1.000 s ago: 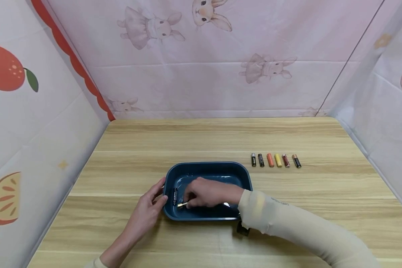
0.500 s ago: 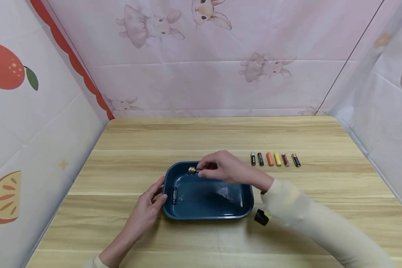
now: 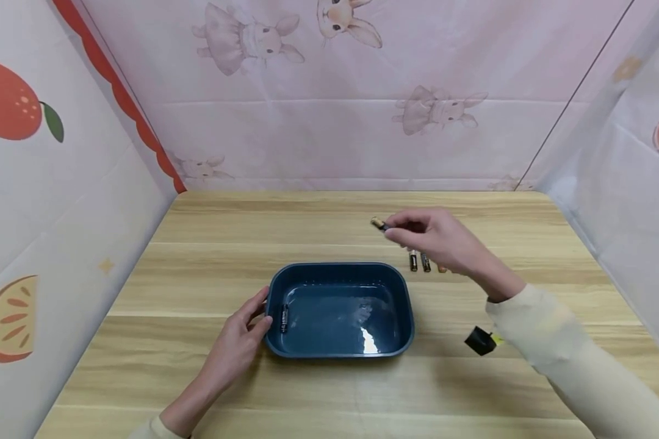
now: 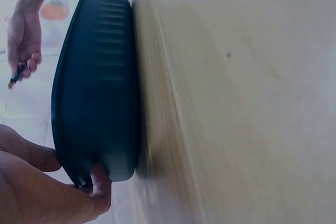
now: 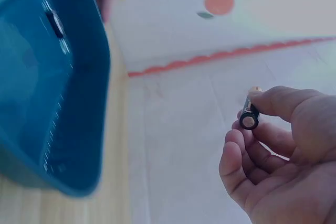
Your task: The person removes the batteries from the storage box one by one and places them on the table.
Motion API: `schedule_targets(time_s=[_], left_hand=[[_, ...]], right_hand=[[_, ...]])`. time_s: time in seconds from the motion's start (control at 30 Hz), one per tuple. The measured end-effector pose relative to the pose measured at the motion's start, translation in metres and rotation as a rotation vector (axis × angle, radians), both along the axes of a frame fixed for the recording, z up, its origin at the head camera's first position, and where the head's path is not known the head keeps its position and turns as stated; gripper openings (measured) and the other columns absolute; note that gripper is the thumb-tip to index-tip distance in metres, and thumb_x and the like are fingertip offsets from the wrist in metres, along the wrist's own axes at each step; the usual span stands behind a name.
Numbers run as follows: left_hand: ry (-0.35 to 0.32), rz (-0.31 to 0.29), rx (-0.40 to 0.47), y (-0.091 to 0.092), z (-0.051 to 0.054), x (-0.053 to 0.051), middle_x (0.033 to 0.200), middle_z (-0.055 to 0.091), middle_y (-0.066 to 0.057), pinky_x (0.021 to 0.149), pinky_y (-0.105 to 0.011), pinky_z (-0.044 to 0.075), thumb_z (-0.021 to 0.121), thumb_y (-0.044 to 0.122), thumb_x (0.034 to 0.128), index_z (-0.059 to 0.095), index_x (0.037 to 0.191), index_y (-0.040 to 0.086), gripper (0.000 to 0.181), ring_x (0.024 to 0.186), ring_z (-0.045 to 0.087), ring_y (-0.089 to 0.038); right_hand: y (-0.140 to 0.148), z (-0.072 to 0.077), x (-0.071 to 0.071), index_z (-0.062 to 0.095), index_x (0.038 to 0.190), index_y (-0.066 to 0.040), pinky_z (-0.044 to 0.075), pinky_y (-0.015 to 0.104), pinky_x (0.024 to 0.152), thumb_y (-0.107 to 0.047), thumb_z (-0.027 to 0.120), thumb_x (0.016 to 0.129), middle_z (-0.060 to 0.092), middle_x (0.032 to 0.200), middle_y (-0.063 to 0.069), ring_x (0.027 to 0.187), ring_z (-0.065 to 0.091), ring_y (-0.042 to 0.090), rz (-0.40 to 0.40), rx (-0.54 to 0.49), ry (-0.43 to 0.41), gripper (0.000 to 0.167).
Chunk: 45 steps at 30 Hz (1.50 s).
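Note:
My right hand [image 3: 442,239] pinches a black battery with a gold-coloured end [image 3: 378,224] between thumb and fingers, raised above the table behind the basin. In the right wrist view the flat end of this battery [image 5: 249,120] faces the camera. My left hand [image 3: 235,342] grips the left wall of a dark blue plastic basin [image 3: 340,355], thumb over the rim and fingers outside, as the left wrist view also shows. Inside the basin, along its left wall, lies a dark battery [image 3: 284,318].
Right of the basin's back corner, a black battery [image 3: 414,261], another dark battery [image 3: 426,263] and part of an orange battery [image 3: 442,268] lie in a row; my right hand hides the others. A black block [image 3: 480,341] hangs below my right wrist. Printed cloth walls [image 3: 329,146] edge the table.
My right hand has lifted the gold-ended battery from inside the basin and carried it up, back and right. It now covers part of the battery row. The left hand has stayed at the basin.

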<state>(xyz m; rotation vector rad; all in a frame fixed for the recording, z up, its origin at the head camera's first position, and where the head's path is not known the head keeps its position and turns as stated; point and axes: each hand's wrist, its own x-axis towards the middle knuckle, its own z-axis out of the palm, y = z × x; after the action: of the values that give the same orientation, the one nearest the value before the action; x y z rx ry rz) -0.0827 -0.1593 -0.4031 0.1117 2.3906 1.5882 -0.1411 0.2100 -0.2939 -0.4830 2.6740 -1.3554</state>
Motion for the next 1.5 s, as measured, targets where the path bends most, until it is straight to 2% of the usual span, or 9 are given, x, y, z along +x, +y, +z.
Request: schedule_targets(time_s=[0.07,0.23,0.5,0.67,0.9,1.0,1.23,1.37,1.5], left_hand=[[0.003,0.001,-0.002,-0.001,0.000,0.000,0.163,0.037,-0.016,0.114,-0.044,0.042,0.049,0.006,0.1091,0.030,0.162,0.006,0.057,0.145,0.041,-0.034],[0.010,0.002,0.001,-0.001,-0.001,0.000,0.163,0.036,-0.017,0.113,-0.042,0.043,0.050,0.005,0.1085,0.030,0.162,0.006,0.057,0.146,0.041,-0.035],[0.020,-0.004,0.008,0.000,-0.003,-0.001,0.165,0.034,-0.016,0.113,-0.042,0.042,0.049,0.003,0.1083,0.029,0.162,0.004,0.057,0.147,0.040,-0.035],[0.019,-0.003,0.004,0.001,-0.002,0.000,0.165,0.033,-0.015,0.113,-0.042,0.042,0.049,0.003,0.1086,0.029,0.163,0.005,0.058,0.147,0.039,-0.035],[0.025,-0.009,0.002,0.001,-0.002,0.000,0.166,0.031,-0.014,0.113,-0.042,0.040,0.049,0.004,0.1089,0.028,0.163,0.006,0.058,0.148,0.038,-0.035],[0.022,-0.009,0.002,0.002,-0.002,0.000,0.166,0.031,-0.014,0.113,-0.042,0.040,0.049,0.004,0.1089,0.028,0.163,0.007,0.058,0.148,0.038,-0.035],[0.018,-0.006,-0.011,0.001,-0.001,0.000,0.166,0.031,-0.014,0.113,-0.043,0.040,0.049,0.004,0.1088,0.028,0.163,0.007,0.059,0.148,0.037,-0.036],[0.024,-0.004,-0.015,0.002,-0.001,0.000,0.166,0.031,-0.014,0.114,-0.044,0.040,0.049,0.004,0.1088,0.028,0.163,0.007,0.058,0.148,0.037,-0.036],[0.029,-0.004,-0.010,0.003,-0.002,0.000,0.166,0.031,-0.014,0.115,-0.045,0.039,0.049,0.004,0.1088,0.029,0.163,0.005,0.058,0.148,0.038,-0.035]], right_hand=[[0.012,0.004,0.001,0.073,0.125,-0.008,0.054,0.026,0.059,-0.032,0.066,0.103,0.070,0.104,0.009,0.082,0.062,0.023,-0.044,-0.004,-0.005,0.033],[0.042,0.007,0.003,0.070,0.126,-0.001,0.055,0.023,0.064,-0.029,0.064,0.105,0.068,0.100,0.010,0.083,0.063,0.018,-0.163,-0.026,0.058,0.036],[0.097,-0.001,0.004,0.068,0.124,0.001,0.054,0.018,0.069,-0.038,0.066,0.102,0.066,0.087,-0.010,0.075,0.063,0.009,-0.447,-0.069,0.104,0.045],[0.123,-0.018,0.007,0.069,0.118,-0.002,0.053,0.018,0.062,-0.041,0.067,0.101,0.063,0.078,-0.014,0.070,0.061,0.005,-0.567,-0.064,0.100,0.042],[0.148,-0.056,0.012,0.066,0.127,0.006,0.054,0.018,0.060,-0.042,0.062,0.103,0.063,0.083,-0.022,0.071,0.060,0.003,-0.629,-0.014,0.021,0.054],[0.155,-0.075,0.014,0.065,0.131,0.006,0.055,0.020,0.062,-0.046,0.059,0.104,0.063,0.090,-0.018,0.074,0.059,0.003,-0.648,0.024,-0.046,0.059],[0.167,-0.111,0.017,0.067,0.128,0.008,0.051,0.027,0.065,-0.048,0.054,0.104,0.066,0.123,0.027,0.092,0.062,0.023,-0.699,0.163,-0.139,0.062],[0.170,-0.126,0.017,0.070,0.122,0.010,0.047,0.031,0.072,-0.042,0.056,0.105,0.064,0.127,0.032,0.106,0.062,0.039,-0.691,0.235,-0.131,0.056],[0.171,-0.136,0.017,0.071,0.117,0.010,0.047,0.032,0.069,-0.038,0.058,0.105,0.065,0.124,0.034,0.100,0.063,0.039,-0.680,0.279,-0.141,0.051]])
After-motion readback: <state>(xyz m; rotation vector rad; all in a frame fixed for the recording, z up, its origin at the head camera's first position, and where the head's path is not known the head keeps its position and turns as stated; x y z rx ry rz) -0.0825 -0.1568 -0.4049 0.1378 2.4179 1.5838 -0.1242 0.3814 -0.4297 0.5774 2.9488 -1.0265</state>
